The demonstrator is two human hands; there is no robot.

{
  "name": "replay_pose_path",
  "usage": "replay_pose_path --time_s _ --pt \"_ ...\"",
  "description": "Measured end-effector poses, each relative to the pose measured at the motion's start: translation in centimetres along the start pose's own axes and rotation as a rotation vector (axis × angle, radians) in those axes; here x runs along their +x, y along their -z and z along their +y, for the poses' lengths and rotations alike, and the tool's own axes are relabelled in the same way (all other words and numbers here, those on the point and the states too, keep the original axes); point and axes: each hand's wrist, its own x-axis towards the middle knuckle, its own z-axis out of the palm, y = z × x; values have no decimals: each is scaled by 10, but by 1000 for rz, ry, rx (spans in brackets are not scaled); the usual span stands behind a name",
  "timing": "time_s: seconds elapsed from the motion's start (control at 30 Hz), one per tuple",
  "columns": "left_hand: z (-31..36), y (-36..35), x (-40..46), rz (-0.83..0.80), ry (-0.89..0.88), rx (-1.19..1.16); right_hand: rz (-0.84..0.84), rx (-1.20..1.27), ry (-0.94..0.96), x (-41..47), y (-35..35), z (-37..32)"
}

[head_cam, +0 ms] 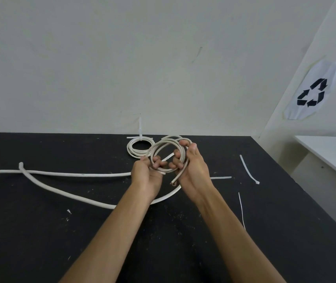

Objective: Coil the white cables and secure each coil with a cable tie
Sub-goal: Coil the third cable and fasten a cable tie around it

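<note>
**Coil held in both hands above the black table**

Held up over the black table point(40, 231): a coil of white cable point(168, 155), several loops, gripped on two sides. Left hand point(147, 174) on the coil's lower left, fingers curled up through the ring and clamped on the loops. Right hand point(193, 170) on the coil's right side, fingers hooked through the ring from the far side, thumb laid along the outer edge, clamped on the same bundle. Cut end of the cable point(173, 181) hanging down from the coil between the two palms, bare copper showing at the tip. Short white strip point(168, 157) crossing the inside of the ring between the fingertips; cannot tell which hand holds it.

Just behind the coil, toward the wall, lying flat: a finished coil point(139, 148), bound at its far edge with a cable tie point(140, 129) whose tail sticks straight up.

Left of the coil, on the table: a long loose cable point(71, 174), two runs crossing near the far left, one curving back under the forearms.

Right of the coil, well apart, on the table: loose cable tie point(249, 170) lying diagonally; nearer the hand a short white piece point(221, 177); further toward the near edge a thin white strip point(241, 211).

Far right of the coil, on the side wall: a recycling sign point(312, 92)
</note>
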Motion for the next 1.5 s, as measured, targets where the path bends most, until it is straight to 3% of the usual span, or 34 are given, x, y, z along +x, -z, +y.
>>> replay_pose_path --time_s 0.17,0.33,0.57,0.7,0.87,1.03,1.13,1.3,1.4,1.5 --pt "-5 1 -3 -7 34 -30 142 -257 37 4 -1 2" --pt "-7 5 -5 -13 69 12 122 -568 100 6 1 2" --pt "11 11 -14 -160 -79 526 22 -799 139 7 9 -17" --pt "31 2 -17 -236 -11 845 -77 -879 130 7 11 -29" --pt "44 -10 -22 -455 -405 1415 -191 -904 56 3 8 -33" --pt "38 -8 -8 -385 -996 1764 -145 -515 -89 2 8 -31" --pt "32 -5 -4 -339 -1076 1693 -154 -299 -166 2 7 -28" --pt "27 -4 -9 -196 -1021 1441 -66 -91 -145 5 6 -26" --pt "22 1 -14 -183 -909 1319 -42 -122 -96 8 7 -28" --pt "14 -1 -12 -119 -636 1100 -24 -229 -54 6 4 -24"
